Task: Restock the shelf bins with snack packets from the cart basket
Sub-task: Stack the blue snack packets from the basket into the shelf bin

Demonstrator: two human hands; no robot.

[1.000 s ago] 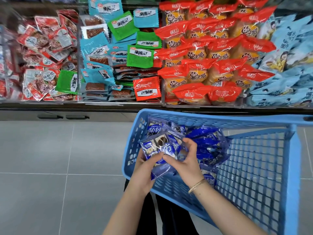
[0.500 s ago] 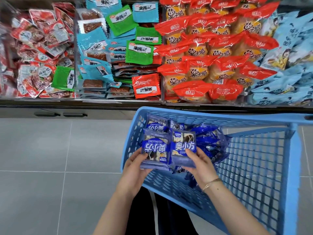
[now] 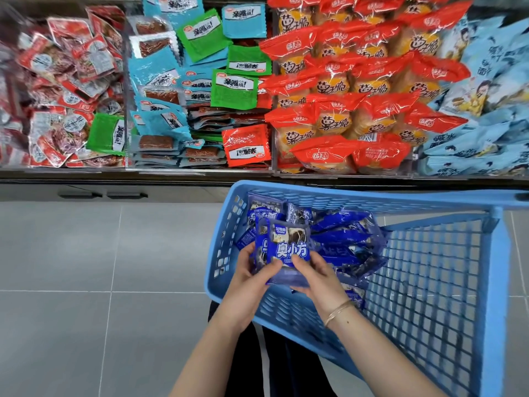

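The shelf (image 3: 86, 175) has a dark front ledge running across the view. Directly below the shelf is a grey base panel (image 3: 177, 193) with two dark, flat handles (image 3: 80, 194) side by side toward its left end. In front of the shelf lies a floor (image 3: 57, 253) of large matte grey tiles, divided by pale grout lines (image 3: 57, 291), one parallel to the shelf and another running away from it. The light is soft and even, leaving a faint sheen on the tiles.

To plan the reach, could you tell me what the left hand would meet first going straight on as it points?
Probably the loose packets in the basket, beyond the blue packets that the left hand holds; depth is unclear.
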